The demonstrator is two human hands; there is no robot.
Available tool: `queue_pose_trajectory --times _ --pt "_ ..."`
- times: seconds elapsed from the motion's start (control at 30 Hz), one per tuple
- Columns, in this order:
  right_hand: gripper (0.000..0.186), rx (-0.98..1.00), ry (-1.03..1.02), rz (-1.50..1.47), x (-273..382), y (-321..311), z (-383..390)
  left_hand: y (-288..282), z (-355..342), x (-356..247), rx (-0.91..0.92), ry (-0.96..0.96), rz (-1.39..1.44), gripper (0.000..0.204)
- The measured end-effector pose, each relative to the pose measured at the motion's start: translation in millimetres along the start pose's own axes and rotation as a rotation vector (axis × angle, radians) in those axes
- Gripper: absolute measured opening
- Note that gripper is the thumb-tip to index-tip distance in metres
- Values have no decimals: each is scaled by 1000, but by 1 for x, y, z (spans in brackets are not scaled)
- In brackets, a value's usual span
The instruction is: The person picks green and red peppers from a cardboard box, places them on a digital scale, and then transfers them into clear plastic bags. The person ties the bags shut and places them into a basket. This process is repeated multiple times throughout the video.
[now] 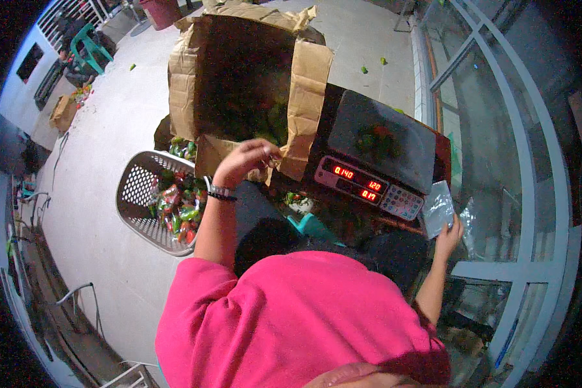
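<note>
My left hand is over the near edge of a tall brown cardboard box, its fingers bent and drawn together; what they hold, if anything, is hidden. Green peppers show dimly inside the shadowed box. At the right, my right hand grips clear plastic bags beside a digital scale. A small heap of green and red peppers rests on the scale's dark plate, and its red display is lit.
Left of the box, a pale plastic basket holds bagged red and green peppers. A glass door frame stands close on the right. Farther off are a green chair, a red bucket and loose peppers on the floor.
</note>
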State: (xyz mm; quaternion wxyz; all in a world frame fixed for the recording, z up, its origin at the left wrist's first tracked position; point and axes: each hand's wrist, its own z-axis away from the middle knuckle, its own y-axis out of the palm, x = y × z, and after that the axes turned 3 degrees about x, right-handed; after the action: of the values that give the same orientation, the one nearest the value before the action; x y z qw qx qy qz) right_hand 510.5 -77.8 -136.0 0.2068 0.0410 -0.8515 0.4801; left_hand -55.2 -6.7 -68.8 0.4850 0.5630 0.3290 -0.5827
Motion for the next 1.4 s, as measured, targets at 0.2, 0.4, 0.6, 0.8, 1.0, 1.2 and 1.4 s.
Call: queue_pose_trajectory --times 0.2,0.4,0.6,0.8,1.0,1.2,1.4 --pt "42 -56 212 124 -23 21 74 -70 -117 1 -386 -1 -1544 19" --pt "45 48 258 53 7 25 62 -156 -253 128 -516 8 -1333 38" --pt "42 12 321 60 -5 28 74 -128 -209 72 -334 132 -1216 49" --pt "33 10 42 40 34 16 57 -97 -146 28 -434 201 -965 44" --pt "36 79 -332 -343 138 17 37 -12 -67 -52 -747 802 -81 19" --pt "53 188 -827 -630 244 5 34 118 -8 -19 -334 685 -979 25" --pt "59 434 -815 -465 243 23 40 181 -11 36 -113 262 -249 24"
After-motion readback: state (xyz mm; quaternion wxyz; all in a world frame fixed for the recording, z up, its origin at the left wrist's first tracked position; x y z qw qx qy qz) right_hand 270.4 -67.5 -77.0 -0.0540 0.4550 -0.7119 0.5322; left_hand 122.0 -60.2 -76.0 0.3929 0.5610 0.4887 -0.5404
